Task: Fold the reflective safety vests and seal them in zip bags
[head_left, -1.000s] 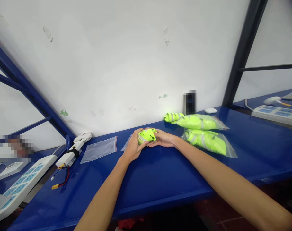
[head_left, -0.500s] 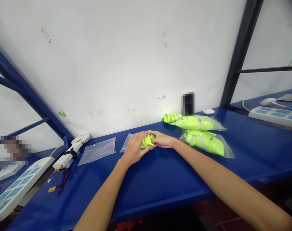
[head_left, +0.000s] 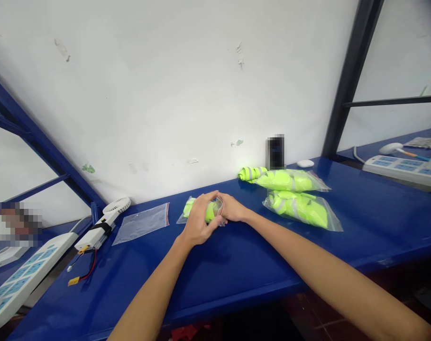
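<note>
Rolled neon-yellow reflective fabric, which looks like a safety vest (head_left: 210, 212), lies inside a clear zip bag (head_left: 220, 207) on the blue table. My left hand (head_left: 198, 219) wraps over the bag, with its thumb toward the open end. At the bag's red-edged mouth, my right hand (head_left: 233, 208) has its fingers at or inside the opening; its fingertips are partly hidden. Left of my hands a flat clear zip bag (head_left: 142, 223) lies bare on the table. To the right are two bagged yellow vests (head_left: 300, 208), and behind them a loose rolled vest (head_left: 251, 174).
A white handheld fan (head_left: 117, 205) and a battery pack (head_left: 97, 231) with wires lie on the left of the blue table (head_left: 236, 265). A dark pixelated device (head_left: 275, 152) and a white oval case (head_left: 305, 163) stand near the wall. Power strips (head_left: 403, 166) flank both sides.
The yellow roll has gone deeper into the bag, and yellow now shows left of my left hand. My right fingers have moved from the roll to the bag's mouth.
</note>
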The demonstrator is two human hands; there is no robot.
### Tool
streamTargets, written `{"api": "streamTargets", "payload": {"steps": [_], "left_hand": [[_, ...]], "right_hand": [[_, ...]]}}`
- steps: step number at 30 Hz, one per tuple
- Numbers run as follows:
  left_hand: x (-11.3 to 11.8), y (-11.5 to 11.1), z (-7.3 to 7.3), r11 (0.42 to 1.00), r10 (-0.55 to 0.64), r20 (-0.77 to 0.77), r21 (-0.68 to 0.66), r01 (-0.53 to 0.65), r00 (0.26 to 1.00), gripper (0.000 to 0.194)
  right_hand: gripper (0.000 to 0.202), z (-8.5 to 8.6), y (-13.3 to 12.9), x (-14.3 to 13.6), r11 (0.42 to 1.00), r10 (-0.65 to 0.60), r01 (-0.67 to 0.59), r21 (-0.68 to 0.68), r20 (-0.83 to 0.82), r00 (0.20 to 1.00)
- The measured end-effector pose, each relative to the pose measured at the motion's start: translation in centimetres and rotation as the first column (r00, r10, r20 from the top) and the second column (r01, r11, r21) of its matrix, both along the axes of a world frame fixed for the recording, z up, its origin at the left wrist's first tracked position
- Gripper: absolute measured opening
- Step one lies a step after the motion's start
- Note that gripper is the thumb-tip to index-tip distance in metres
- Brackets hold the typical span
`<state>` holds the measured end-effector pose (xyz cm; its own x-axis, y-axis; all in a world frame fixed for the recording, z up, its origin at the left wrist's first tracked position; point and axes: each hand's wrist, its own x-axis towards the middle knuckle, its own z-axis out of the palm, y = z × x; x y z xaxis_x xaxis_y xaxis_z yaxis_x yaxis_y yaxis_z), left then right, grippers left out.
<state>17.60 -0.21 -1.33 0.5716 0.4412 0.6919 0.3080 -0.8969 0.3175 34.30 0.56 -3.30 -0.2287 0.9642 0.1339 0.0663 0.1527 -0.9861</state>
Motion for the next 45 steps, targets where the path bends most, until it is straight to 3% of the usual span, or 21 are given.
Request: {"api": "streamTargets", "payload": {"steps": [1, 3, 6, 10, 12, 14, 17, 20, 23, 25, 28, 31, 35, 38, 41, 45], "left_hand": [[0.0, 0.1, 0.1, 0.999, 0.007, 0.174, -0.053, 0.002, 0.985, 0.048], [-0.2, 0.5, 0.5, 0.989, 0.076, 0.466, -0.145, -0.009, 0.882, 0.039], [-0.5, 1.0, 1.4, 0.969, 0.202, 0.597, -0.237, -0.07, 0.776, 0.032], [-0.7, 1.1, 2.7, 0.94, 0.27, 0.486, -0.32, -0.118, 0.831, 0.028], [-0.5, 1.1, 2.8, 0.92, 0.272, 0.325, -0.363, -0.146, 0.906, 0.027], [-0.3, 1.1, 2.5, 0.884, 0.303, 0.084, -0.396, -0.248, 0.949, 0.03], [0.3, 1.1, 1.2, 0.82, 0.412, -0.274, -0.304, -0.484, 0.869, 0.043], [0.8, 1.3, 0.2, 0.761, 0.514, -0.429, -0.172, -0.626, 0.743, 0.053], [0.9, 2.0, -0.2, 0.71, 0.547, -0.459, -0.188, -0.679, 0.7, 0.059], [0.5, 2.9, -0.1, 0.676, 0.52, -0.436, -0.314, -0.666, 0.734, 0.055], [-0.2, 4.3, -0.2, 0.632, 0.495, -0.268, -0.542, -0.554, 0.827, 0.04], [-0.6, 5.2, -0.5, 0.626, 0.479, -0.127, -0.644, -0.439, 0.869, 0.038], [-0.7, 5.0, -0.6, 0.635, 0.442, -0.148, -0.645, -0.425, 0.885, 0.043], [-0.5, 4.5, -0.2, 0.643, 0.438, -0.244, -0.587, -0.492, 0.865, 0.046], [-0.5, 4.2, 0.3, 0.646, 0.433, -0.3, -0.555, -0.525, 0.85, 0.038], [-0.6, 4.1, 0.4, 0.664, 0.396, -0.302, -0.558, -0.497, 0.867, 0.029]], "right_hand": [[0.047, 0.1, 0.1, 0.1, 1.0, 0.022, -0.021, -0.011, 0.049, 0.999], [0.047, 0.1, 0.4, 0.4, 0.996, 0.082, -0.085, 0.013, 0.155, 0.984], [0.044, 0.0, 0.8, 1.1, 0.971, 0.234, -0.237, -0.002, 0.166, 0.958], [0.042, -0.2, 1.1, 1.6, 0.912, 0.409, -0.407, -0.058, 0.05, 0.911], [0.05, -0.2, 1.2, 1.6, 0.933, 0.347, -0.354, -0.065, -0.099, 0.933], [0.059, -0.3, 1.4, 1.5, 0.968, 0.19, -0.226, -0.111, -0.27, 0.944], [0.055, -0.3, 1.7, 1.0, 0.971, -0.021, -0.067, -0.229, -0.36, 0.933], [0.049, -0.4, 1.8, 0.4, 0.975, -0.077, 0.029, -0.221, -0.211, 0.974], [0.047, -0.5, 1.6, -0.2, 0.988, -0.077, 0.07, -0.138, -0.044, 0.996], [0.045, -0.6, 1.4, -0.2, 0.995, -0.065, 0.066, -0.081, 0.022, 0.998], [0.048, -0.5, 1.1, -0.1, 0.999, -0.052, 0.05, 0.018, 0.137, 0.989], [0.057, -0.3, 1.0, 0.0, 0.998, -0.03, 0.019, 0.055, 0.213, 0.977], [0.064, -0.2, 0.9, 0.0, 1.0, -0.02, 0.023, -0.013, 0.184, 0.983], [0.048, -0.4, 1.0, 0.0, 0.995, 0.008, 0.003, -0.096, 0.12, 0.993], [0.034, -0.4, 1.0, 0.1, 0.993, 0.041, -0.036, -0.113, 0.047, 0.998], [0.035, 0.0, 0.7, 0.0, 0.99, 0.057, -0.059, -0.127, -0.02, 0.998]]}}
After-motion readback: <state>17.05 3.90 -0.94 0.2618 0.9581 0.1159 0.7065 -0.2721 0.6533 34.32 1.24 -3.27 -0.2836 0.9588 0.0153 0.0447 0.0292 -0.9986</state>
